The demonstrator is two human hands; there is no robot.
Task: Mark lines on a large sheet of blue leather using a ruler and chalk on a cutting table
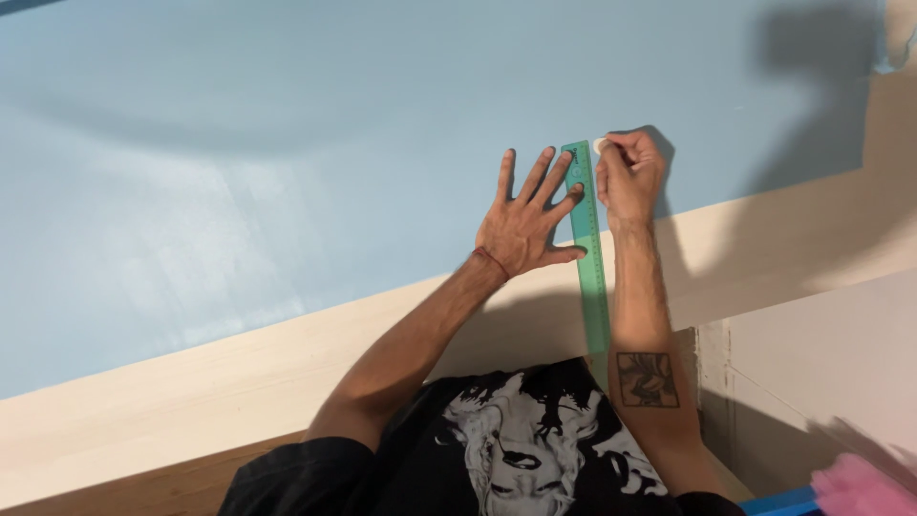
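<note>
- Your left hand [523, 222] lies flat with fingers spread wide on the blue fabric [287, 143], gripping nothing; its fingertips press the ruler's left edge.
- The green ruler [590, 253] runs lengthwise away from you, crossing the pale table edge [191, 382].
- Your right hand [629, 177], just right of the ruler's far end, is curled, pinching a small white chalk piece [600, 145].

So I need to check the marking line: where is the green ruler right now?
In the head view, the ruler lies right of centre across the blue sheet and pale table edge, pinned by the left hand, the right hand beside its far end.
</note>
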